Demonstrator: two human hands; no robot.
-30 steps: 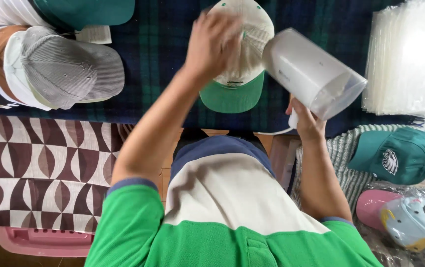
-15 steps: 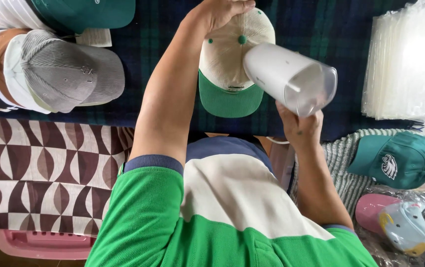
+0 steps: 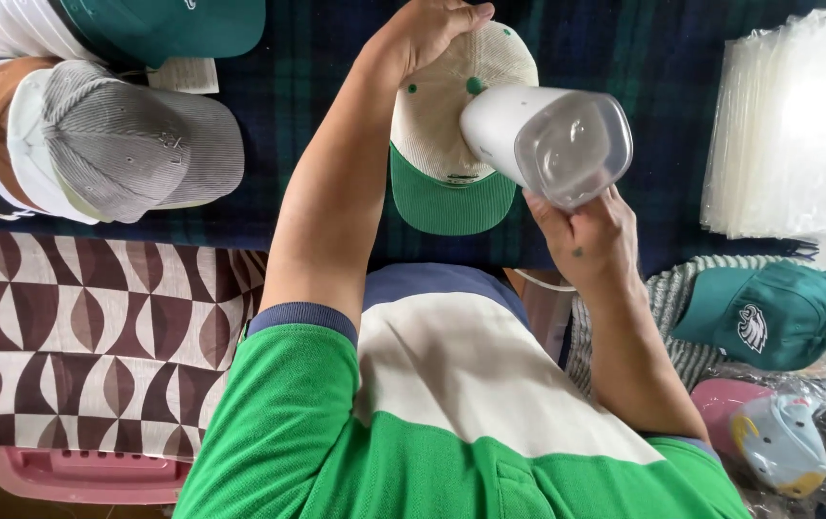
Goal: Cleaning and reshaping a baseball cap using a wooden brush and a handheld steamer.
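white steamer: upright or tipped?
Tipped. The white steamer lies nearly on its side in the right hand, nose against the cream-and-green cap; the left hand steadies the cap.

On the tabletop [image 3: 317, 58] the bare plaid strip between the grey corduroy cap [image 3: 134, 144] at the left edge and the cream cap with green brim [image 3: 451, 144] in the middle is mostly crossed by the left forearm. To the right, an open strip of cloth lies between the white handheld appliance [image 3: 548, 139] and the stack of clear plastic bags [image 3: 788, 125] at the right edge. The near right corner is crowded by a teal cap [image 3: 769, 312] and bagged caps [image 3: 788, 432].
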